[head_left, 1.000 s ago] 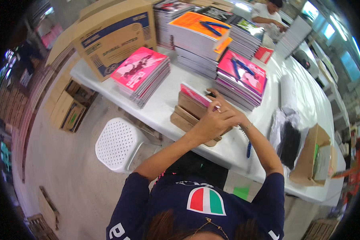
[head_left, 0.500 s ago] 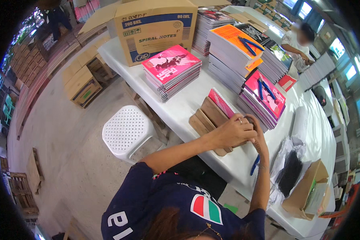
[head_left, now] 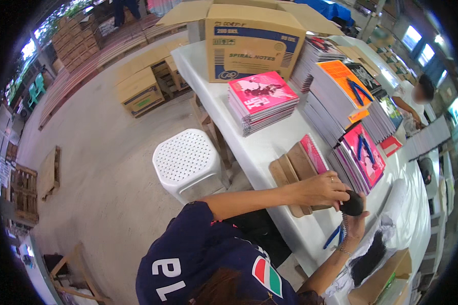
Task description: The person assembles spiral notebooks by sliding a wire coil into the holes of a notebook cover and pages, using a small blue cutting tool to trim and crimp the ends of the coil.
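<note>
My right hand (head_left: pixel 357 222) is curled around a dark, rounded object (head_left: pixel 352 203) whose kind I cannot make out. My left hand (head_left: pixel 316 190) reaches across from the left with its fingers closed, their tips against that object's left edge; what they pinch is hidden. Below the object, a thin dark coil (head_left: pixel 345 223) runs along my right hand. Just beyond my left hand, a pink-covered notebook (head_left: pixel 314 154) leans in a stepped wooden stand (head_left: pixel 288 170). Blue-handled pliers (head_left: pixel 334 237) lie on the table beside my right wrist.
Pink spiral notebooks (head_left: pixel 263 99) are stacked at the table's left, before a cardboard box (head_left: pixel 254 48). Taller book piles (head_left: pixel 336 91) carry more blue pliers (head_left: pixel 365 148). A white stool (head_left: pixel 188 157) stands left; an open carton (head_left: pixel 392 279) lies near right. A person (head_left: pixel 412 101) works at far right.
My view has shifted left, so the scene sits farther right. My right hand has turned, bringing the dark rounded object into sight by my left fingertips. The pink notebook stays in the wooden stand.
</note>
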Demonstrator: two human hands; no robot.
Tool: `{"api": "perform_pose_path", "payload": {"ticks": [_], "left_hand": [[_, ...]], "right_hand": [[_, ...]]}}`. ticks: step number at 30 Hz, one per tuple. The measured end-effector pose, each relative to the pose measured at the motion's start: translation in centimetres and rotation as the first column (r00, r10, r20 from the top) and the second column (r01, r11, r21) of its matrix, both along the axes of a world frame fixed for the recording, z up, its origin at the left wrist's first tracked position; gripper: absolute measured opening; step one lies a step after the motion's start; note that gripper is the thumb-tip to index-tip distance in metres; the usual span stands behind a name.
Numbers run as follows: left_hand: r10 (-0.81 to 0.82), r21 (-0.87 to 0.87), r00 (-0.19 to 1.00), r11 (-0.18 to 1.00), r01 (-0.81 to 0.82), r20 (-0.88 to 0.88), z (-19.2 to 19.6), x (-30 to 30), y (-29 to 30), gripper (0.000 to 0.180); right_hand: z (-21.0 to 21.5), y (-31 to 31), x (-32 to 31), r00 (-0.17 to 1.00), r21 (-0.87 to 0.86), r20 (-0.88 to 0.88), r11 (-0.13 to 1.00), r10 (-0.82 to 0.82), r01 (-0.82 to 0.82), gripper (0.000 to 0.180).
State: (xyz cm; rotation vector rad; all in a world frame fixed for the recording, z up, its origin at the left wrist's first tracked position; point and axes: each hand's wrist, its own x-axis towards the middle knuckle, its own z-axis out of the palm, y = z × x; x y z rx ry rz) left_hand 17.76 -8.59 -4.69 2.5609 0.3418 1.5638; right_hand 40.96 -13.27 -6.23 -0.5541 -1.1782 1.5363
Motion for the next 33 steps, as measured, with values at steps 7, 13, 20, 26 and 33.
{"api": "perform_pose_path", "payload": {"ticks": [7, 13, 20, 26, 33], "left_hand": [[0.359, -0.066, 0.931, 0.929, -0.363, -0.067, -0.8, 0.0, -1.2, 0.042], [0.43, -0.29, 0.891, 0.842, -0.454, -0.145, -1.4, -0.1, -1.9, 0.046], [0.35, -0.381, 0.926, 0.844, -0.377, -0.142, -1.1, -0.5, -2.0, 0.044], [0.34, -0.391, 0.928, 0.842, -0.372, -0.15, -0.7, -0.6, -2.0, 0.042], [0.345, -0.383, 0.928, 0.846, -0.372, -0.14, -0.4, -0.9, -1.8, 0.038]], "right_hand": [[4.1, 0.1, 1.1, 0.964, 0.137, 0.254, 0.984, 0.076, -0.114, 0.05], [7.9, -0.5, -0.1, 0.87, 0.191, 0.47, 0.945, 0.148, -0.264, 0.063], [9.5, -0.2, -2.2, 0.635, 0.101, 0.772, 0.99, -0.012, -0.104, 0.058], [6.3, -0.4, -0.3, 0.893, -0.102, 0.445, 0.994, 0.067, -0.023, 0.064], [8.1, -2.0, -1.8, 0.845, 0.143, 0.528, 0.971, 0.087, -0.19, 0.067]]}}
